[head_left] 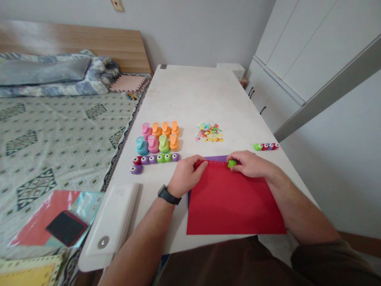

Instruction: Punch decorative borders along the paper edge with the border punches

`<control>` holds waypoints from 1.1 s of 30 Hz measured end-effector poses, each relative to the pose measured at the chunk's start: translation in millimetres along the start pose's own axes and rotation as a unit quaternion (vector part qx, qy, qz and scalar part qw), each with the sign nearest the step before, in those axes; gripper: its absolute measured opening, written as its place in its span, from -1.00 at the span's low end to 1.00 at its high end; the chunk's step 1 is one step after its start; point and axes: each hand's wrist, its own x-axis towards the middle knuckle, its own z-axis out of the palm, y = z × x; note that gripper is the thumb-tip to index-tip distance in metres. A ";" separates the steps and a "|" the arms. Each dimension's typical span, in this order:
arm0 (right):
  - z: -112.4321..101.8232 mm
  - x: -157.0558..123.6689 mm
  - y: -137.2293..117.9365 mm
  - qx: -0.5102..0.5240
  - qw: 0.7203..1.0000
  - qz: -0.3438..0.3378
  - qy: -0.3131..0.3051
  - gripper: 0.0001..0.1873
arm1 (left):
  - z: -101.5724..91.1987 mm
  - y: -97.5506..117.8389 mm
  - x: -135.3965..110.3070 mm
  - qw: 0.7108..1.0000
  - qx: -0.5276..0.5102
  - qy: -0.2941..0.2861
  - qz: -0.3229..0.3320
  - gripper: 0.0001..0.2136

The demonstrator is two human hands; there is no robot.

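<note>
While we lean over the white tabletop [196, 95], our items run as follows, by size. Bed [59, 131]: along the tabletop's left edge, patterned cover. Red sheet [232, 202]: flat at the near edge, a purple sheet [217, 158] showing just beyond its far border, likely stacked so both edges line up. White box [114, 216]: near left corner. Large punches [159, 137]: two rows, clustered left of centre. Small punches [156, 159]: a row just in front of them; a second short row [266, 146] sits right. Confetti [210, 132]: loose pile, centre. Left hand [187, 174]: palm down, fingers curled onto the red sheet's far left corner, seemingly pinning it; watch on wrist. Right hand [251, 163]: grip closed around a green punch [231, 163] at the sheet's far edge, forearm resting along the right side.
</note>
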 end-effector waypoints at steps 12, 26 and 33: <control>2.3 -1.4 -1.9 -0.016 1.000 -0.017 0.003 -0.77 | -1.1 -0.3 -0.4 1.000 0.011 -0.007 -0.011 -0.72; 2.3 -4.4 -8.0 -0.034 0.999 -0.021 -0.003 -0.78 | -1.5 2.2 -1.2 1.000 0.021 -0.018 -0.009 -0.72; 1.4 -3.9 -10.0 -0.043 0.999 -0.030 0.015 -0.79 | -2.9 10.3 1.6 0.995 0.079 0.019 0.060 -0.66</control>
